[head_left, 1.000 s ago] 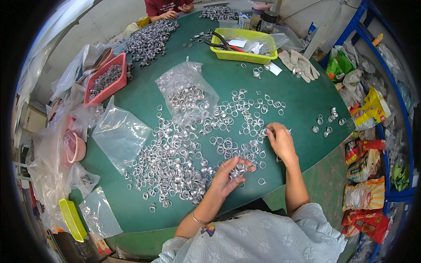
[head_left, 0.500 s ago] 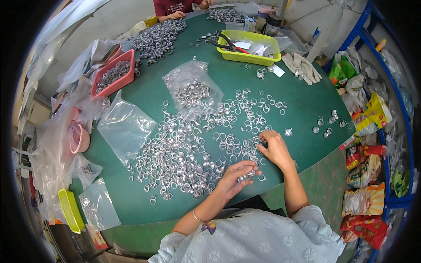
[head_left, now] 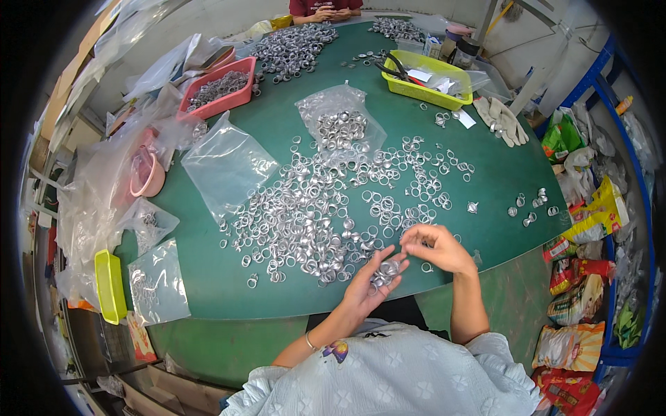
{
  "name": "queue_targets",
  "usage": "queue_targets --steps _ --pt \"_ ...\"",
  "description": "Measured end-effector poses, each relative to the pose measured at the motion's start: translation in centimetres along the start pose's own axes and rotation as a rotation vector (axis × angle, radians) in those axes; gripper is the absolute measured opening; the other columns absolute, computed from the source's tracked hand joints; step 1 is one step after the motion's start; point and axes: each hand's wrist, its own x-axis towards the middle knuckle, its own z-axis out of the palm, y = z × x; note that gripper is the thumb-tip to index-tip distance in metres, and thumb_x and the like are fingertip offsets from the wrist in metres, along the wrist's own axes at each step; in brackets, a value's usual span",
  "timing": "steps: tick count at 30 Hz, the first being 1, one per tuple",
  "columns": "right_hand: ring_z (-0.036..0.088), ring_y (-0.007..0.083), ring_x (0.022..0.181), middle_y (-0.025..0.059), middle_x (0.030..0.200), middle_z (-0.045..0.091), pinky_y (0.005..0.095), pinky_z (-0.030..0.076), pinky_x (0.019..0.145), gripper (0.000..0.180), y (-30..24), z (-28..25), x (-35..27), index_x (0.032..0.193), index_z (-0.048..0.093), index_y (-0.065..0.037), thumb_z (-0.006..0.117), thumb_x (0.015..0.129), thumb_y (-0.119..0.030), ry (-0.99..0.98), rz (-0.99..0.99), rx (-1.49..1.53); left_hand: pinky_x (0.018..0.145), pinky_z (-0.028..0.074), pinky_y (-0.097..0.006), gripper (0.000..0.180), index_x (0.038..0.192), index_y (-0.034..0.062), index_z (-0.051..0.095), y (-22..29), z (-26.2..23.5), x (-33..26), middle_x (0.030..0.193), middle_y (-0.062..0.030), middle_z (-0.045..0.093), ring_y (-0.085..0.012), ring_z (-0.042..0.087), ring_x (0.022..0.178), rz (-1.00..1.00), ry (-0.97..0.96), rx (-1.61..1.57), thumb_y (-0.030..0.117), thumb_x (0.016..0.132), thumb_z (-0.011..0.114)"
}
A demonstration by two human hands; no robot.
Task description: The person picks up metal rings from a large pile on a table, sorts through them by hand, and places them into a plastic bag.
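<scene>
A cluster of silvery metal rings (head_left: 385, 275) sits in the person's left hand (head_left: 369, 288), palm up above the near edge of a green table (head_left: 503, 170). The left grip is curled, fingers and thumb closed loosely around the cluster. The right hand (head_left: 440, 251) is just beside it, thumb and fingertips bent toward the left fingers; whether its grip pinches a ring cannot be told. Ahead and to the left, a broad heap of similar rings (head_left: 305, 222) spreads across the table, with a thinner scatter to the right. At the heap's far edge lies a clear bag (head_left: 326, 102) holding more rings; left of it, a flat plastic bag (head_left: 225, 163). Farther out are a red tray (head_left: 220, 106) of metal pieces, a yellow-green basket (head_left: 423, 94) with pliers (head_left: 402, 71), and pale gloves (head_left: 502, 120). Another person (head_left: 305, 8) is at the far end.
</scene>
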Motion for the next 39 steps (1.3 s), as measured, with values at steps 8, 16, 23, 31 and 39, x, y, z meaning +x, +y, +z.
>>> queue_targets --steps 8,16,23,31,39 --pt "0.057 0.0196 0.082 0.0054 0.094 0.061 0.0325 0.045 0.073 0.023 2.7 5.1 4.6 0.097 0.062 -0.002 0.066 0.076 -0.008 0.09 -0.517 -0.735 0.061 0.052 -0.027 0.017 0.099 0.0044 0.058 -0.7 -1.6 -2.8 0.105 -0.0132 0.06 -0.0245 0.059 0.095 -0.03 0.068 0.002 0.019 0.089 0.058" --pt "0.053 0.0223 0.075 0.0086 0.081 0.059 0.0331 0.044 0.07 0.02 2.2 3.9 3.8 0.09 0.06 -0.003 0.069 0.072 -0.004 0.232 -0.178 -0.617 0.068 0.052 -0.026 0.019 0.103 0.0049 0.057 0.1 -4.4 -4.3 0.099 -0.0066 0.061 -0.0178 0.06 0.096 0.02 -0.093 0.024 0.016 0.088 0.061" --pt "0.055 0.0265 0.086 0.0101 0.087 0.061 0.0348 0.045 0.075 0.01 3.1 4.6 3.3 0.081 0.064 -0.001 0.068 0.073 -0.007 0.234 -0.275 -0.668 0.079 0.051 -0.027 0.04 0.123 0.0038 0.048 -0.1 -3.0 -5.0 0.12 -0.0098 0.056 -0.02 0.057 0.106 0.08 0.005 0.127 0.009 0.086 0.061" --pt "0.058 0.0148 0.077 0.0053 0.088 0.063 0.0253 0.043 0.064 0.009 0.0 5.3 1.4 0.085 0.066 -0.002 0.066 0.078 -0.008 0.003 -0.193 -0.34 0.08 0.053 -0.032 0.038 0.124 0.0048 0.048 0.1 -3.5 -4.3 0.122 -0.0143 0.053 -0.0258 0.054 0.113 0.131 -0.046 -0.144 0.018 0.09 0.058" --pt "0.052 0.0266 0.077 0.009 0.08 0.058 0.0354 0.043 0.072 0.012 2.7 6.5 3.9 0.078 0.061 0.0 0.068 0.075 -0.009 0.191 -0.258 -0.666 0.076 0.054 -0.034 0.024 0.11 0.0054 0.056 0.0 -4.8 -3.7 0.114 -0.0163 0.057 -0.027 0.058 0.101 0.099 -0.05 -0.142 0.02 0.09 0.057"
